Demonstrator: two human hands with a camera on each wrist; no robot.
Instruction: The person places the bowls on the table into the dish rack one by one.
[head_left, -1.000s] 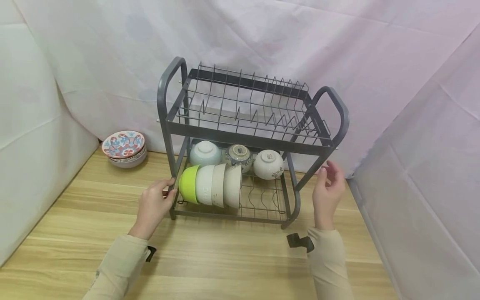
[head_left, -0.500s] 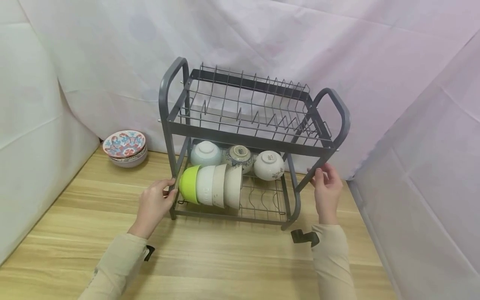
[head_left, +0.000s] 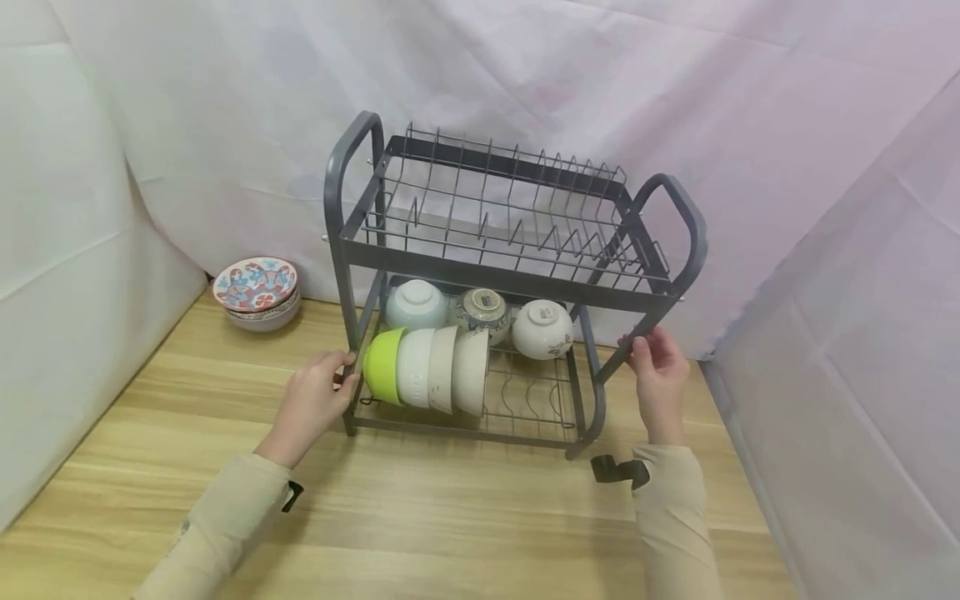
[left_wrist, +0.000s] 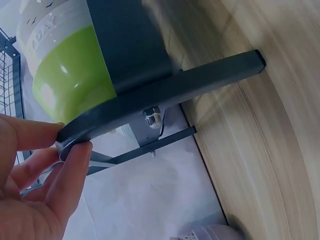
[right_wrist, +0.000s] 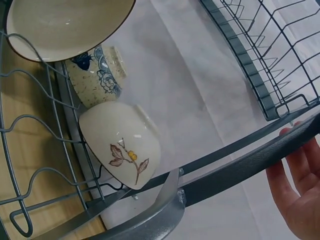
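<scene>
A two-tier dark metal dish rack (head_left: 480, 271) stands on the wooden table. My left hand (head_left: 311, 400) pinches its left front leg between thumb and fingers; the left wrist view shows the fingers (left_wrist: 72, 170) on both sides of the bar. On the other side, my right hand (head_left: 660, 379) holds the right front post, thumb in front and fingertips behind. On the lower tier, a lime-green bowl (head_left: 382, 367) and several pale bowls (head_left: 468, 372) stand on edge, nested in a row. Behind them sit upside-down a pale blue bowl (head_left: 415, 306), a blue-patterned bowl (head_left: 482, 310) and a white flowered bowl (right_wrist: 120, 145).
A short stack of patterned bowls (head_left: 257, 287) stands on the table (head_left: 420, 517) at the back left. White cloth (head_left: 525, 67) hangs close behind the rack and along both sides. The upper tier has wire dividers (head_left: 517, 200).
My right hand has moved in to the rack's right post and taken hold of it. The left hand keeps its pinch on the left leg. The head view has shifted slightly.
</scene>
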